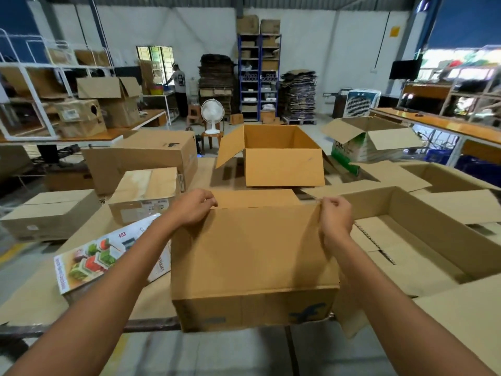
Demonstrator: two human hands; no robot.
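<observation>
Left hand (193, 210) and right hand (334, 215) pinch far corners of the top flap (252, 245), centre frame, evidently to close the cardboard box (254, 310).

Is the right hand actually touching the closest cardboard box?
Touching. The head view shows the right hand pinching the far right corner of the top flap of the cardboard box, with no gap visible.

Both arms stretch forward; left grip (193, 210) and right grip (334, 218) pinch, fingers curled.
</observation>
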